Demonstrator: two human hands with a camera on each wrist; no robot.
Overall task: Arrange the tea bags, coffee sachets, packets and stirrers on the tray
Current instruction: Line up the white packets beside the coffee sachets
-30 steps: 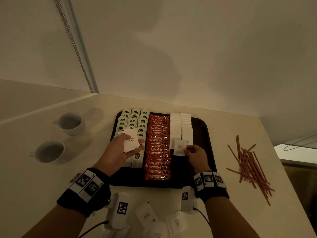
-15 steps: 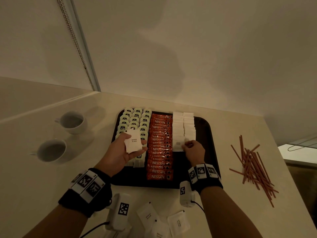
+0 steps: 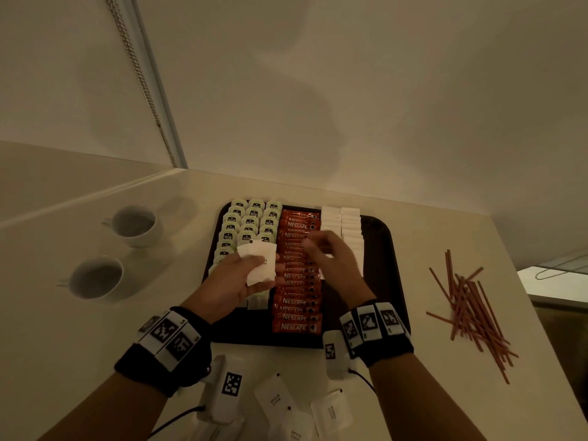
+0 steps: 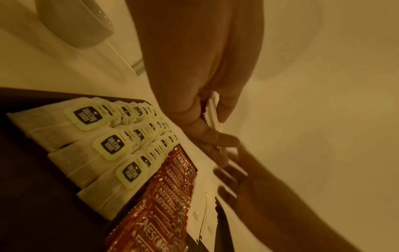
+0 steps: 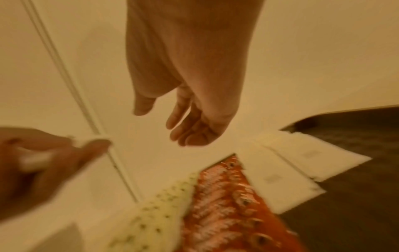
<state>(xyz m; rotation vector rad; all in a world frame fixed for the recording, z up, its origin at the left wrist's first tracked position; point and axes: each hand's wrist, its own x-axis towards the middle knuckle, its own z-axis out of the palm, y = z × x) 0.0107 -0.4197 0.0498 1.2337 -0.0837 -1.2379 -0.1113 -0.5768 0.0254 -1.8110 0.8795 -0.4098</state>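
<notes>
Right hand [image 3: 334, 265] shifted leftward, blurred

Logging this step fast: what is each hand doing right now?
Left hand: holds a small stack of white packets.
Right hand: open and empty, fingers relaxed, above the coffee sachets.

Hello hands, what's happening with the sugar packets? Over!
Left hand holds white packets above the tea bags. Right hand open, empty, over the Nescafe sachets. Stirrers off tray.
</notes>
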